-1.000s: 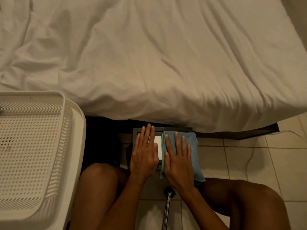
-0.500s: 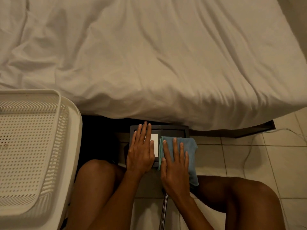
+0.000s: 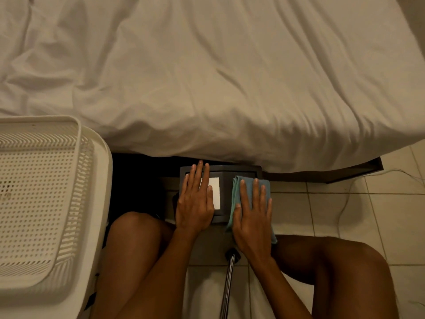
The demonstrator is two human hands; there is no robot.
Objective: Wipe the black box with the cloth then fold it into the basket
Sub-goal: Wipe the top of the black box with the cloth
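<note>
— Black box (image 3: 226, 180): location?
— On the tiled floor (image 3: 333, 210), at the edge of the bed (image 3: 207, 77), between the person's bare knees. Its far edge sits under the overhang of the white sheet. A white label (image 3: 215, 192) shows on its top face.

— Cloth?
— Blue cloth (image 3: 247, 183), folded, lies on the right part of the box top; its near end hangs over the front edge.

— Hands?
— Right hand (image 3: 253, 217) lies flat on the cloth, fingers spread, palm down — grip released, pressing rather than clutching. Left hand (image 3: 195, 203) rests flat on the left part of the box, partly over the label, fingers extended; likewise grasping nothing.

— Basket?
— White perforated basket (image 3: 76, 180) stands at the left, on a white surface (image 3: 101, 203), well apart from the cloth.

— Anything else?
— A metal rod (image 3: 227, 286) runs along the floor between the forearms, and a thin cable (image 3: 345, 203) lies on the tiles at the right.
</note>
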